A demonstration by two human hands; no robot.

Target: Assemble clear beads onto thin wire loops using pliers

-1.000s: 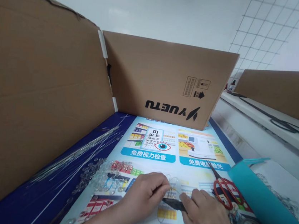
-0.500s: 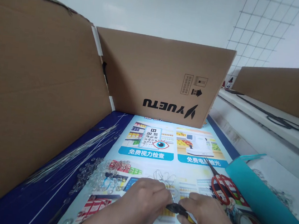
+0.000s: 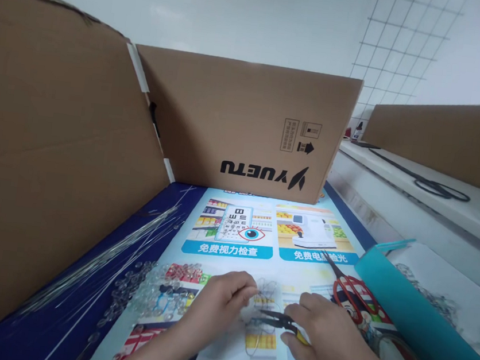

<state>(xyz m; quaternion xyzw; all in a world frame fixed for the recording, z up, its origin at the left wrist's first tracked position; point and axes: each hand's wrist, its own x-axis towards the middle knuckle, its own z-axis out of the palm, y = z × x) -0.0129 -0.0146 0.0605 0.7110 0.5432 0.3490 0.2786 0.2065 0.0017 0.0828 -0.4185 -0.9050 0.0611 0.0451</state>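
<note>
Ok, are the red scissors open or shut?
Shut: the red scissors lie flat on the poster, blades together in one point, right of the right hand.

We see brown boxes (image 3: 246, 128) with black print, blue poster (image 3: 241, 244) with colourful pictures, red scissors (image 3: 350, 294), teal roll (image 3: 414, 324), clear beads (image 3: 153, 288), black pliers (image 3: 278, 321) with yellow grip, white grid (image 3: 403, 42).
</note>
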